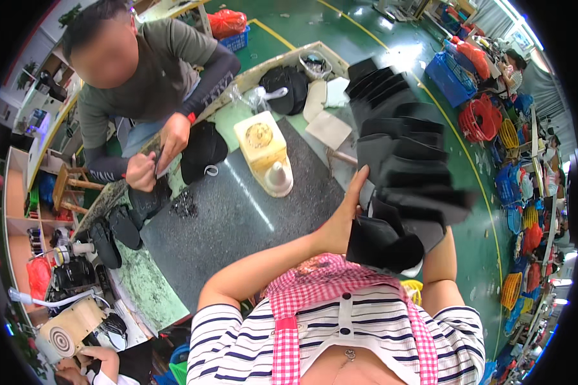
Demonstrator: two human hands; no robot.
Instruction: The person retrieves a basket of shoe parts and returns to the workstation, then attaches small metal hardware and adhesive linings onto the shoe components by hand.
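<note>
A thick stack of black, curved, leather-like pieces (408,154) is fanned out in front of me, to the right of the table. My left hand (348,218) grips its left side, fingers pointing up along the edge. My right forearm (440,256) reaches up to the stack's lower right, and the pieces hide the right hand's fingers. Just left of the stack, a wooden-handled tool (343,156) lies partly covered beside a pale flat board (328,130). A yellow-stained white container (261,138) stands on the dark slab (237,218).
Across the table, a co-worker's hands (157,154) work over a black piece. Black shoe-shaped pieces (112,234) lie on the table's left edge. A clear tub (315,64) and black items (284,88) sit at the far edge. Baskets (480,119) line the right side.
</note>
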